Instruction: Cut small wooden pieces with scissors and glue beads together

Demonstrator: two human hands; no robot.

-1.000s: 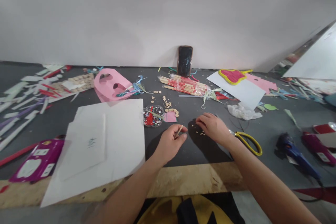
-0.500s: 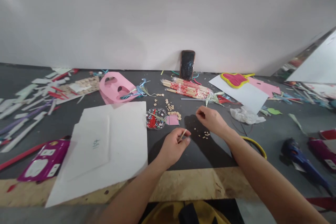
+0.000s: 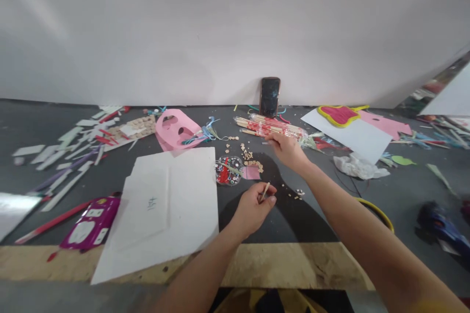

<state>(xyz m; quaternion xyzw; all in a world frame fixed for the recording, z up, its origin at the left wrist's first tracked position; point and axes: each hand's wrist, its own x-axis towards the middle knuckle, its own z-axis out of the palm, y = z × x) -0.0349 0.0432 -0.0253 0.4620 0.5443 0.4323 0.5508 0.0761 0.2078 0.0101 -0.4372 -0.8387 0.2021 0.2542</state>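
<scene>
A short thin wooden stick (image 3: pixel 265 191) is pinched between the thumb and fingers of my left hand (image 3: pixel 253 209), low over the dark table. My right hand (image 3: pixel 288 151) is farther forward, fingertips pressed together at the near side of a plastic-wrapped bundle of wooden sticks with red bands (image 3: pixel 271 125). What the right fingertips hold, if anything, is too small to make out. Small pale wooden pieces (image 3: pixel 253 163) lie in a loose cluster beyond my left hand, beside a pink card square (image 3: pixel 251 172). More tiny cut pieces (image 3: pixel 295 194) are scattered right of that hand.
A clear round dish of googly eyes (image 3: pixel 228 171) sits by white boards (image 3: pixel 191 190). A pink mask shape (image 3: pixel 176 129) lies behind them. A phone (image 3: pixel 270 97) leans on the white partition. Crumpled white plastic (image 3: pixel 360 166) and a blue glue gun (image 3: pixel 442 227) are at right.
My right hand has moved forward and left, away from the scattered cut pieces and toward the stick bundle. My left hand keeps its pinch on the stick. The view has shifted slightly.
</scene>
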